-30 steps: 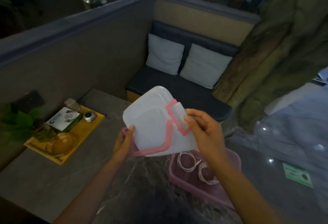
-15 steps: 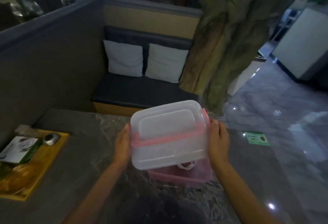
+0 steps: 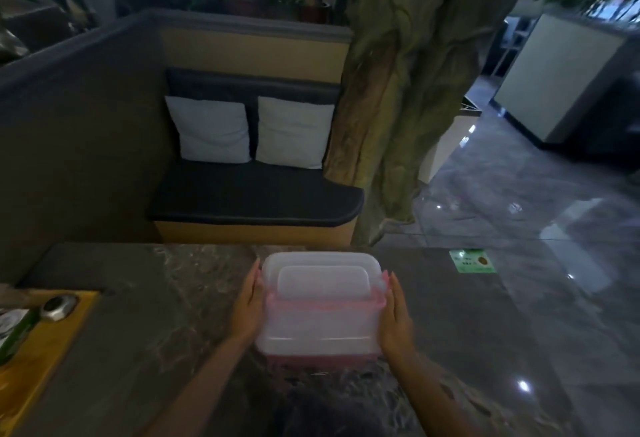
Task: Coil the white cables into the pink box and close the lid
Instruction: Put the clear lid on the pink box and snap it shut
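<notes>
Covering: the translucent white lid (image 3: pixel 322 301), crossed by a pink band, is laid over the pink box (image 3: pixel 320 360).
Location: marble table (image 3: pixel 173 298), centre.
Left hand (image 3: pixel 247 308): pressed flat against the lid's left edge.
Right hand (image 3: pixel 394 315): pressed flat against the right edge.
Cables: hidden.

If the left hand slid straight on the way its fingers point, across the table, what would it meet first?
Nothing on the table, it seems: the left hand points away from the person along the lid, over bare tabletop to its far edge. Beyond is the bench, though depth is unclear.
</notes>
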